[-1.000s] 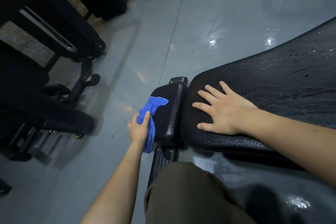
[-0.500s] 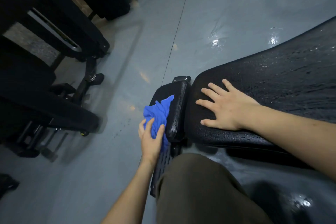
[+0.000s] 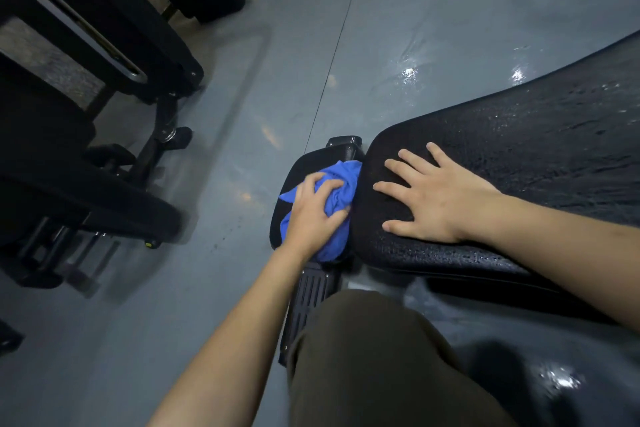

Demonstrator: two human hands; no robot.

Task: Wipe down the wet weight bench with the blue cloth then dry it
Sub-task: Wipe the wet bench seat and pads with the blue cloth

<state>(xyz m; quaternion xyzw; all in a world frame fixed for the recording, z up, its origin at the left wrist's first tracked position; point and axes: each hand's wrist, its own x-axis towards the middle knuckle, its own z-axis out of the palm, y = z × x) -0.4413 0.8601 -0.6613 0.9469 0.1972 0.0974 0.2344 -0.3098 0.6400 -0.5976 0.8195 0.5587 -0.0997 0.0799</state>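
The black weight bench has a long back pad (image 3: 540, 135) beaded with water drops and a small seat pad (image 3: 301, 166) at its left end. My left hand (image 3: 313, 215) grips the bunched blue cloth (image 3: 337, 194) and presses it onto the top of the small seat pad, beside the gap between the pads. My right hand (image 3: 433, 198) lies flat with fingers spread on the wet end of the long pad. The cloth covers much of the seat pad.
Black gym machines (image 3: 104, 121) with metal legs stand at the left and upper left. The grey floor (image 3: 398, 28) shines with wet patches. My knee in dark green trousers (image 3: 374, 357) fills the bottom centre, over the bench's black frame (image 3: 311, 291).
My left hand has carried the blue cloth from the seat pad's left side up onto its top, toward the long pad. My right hand has stayed flat in place.
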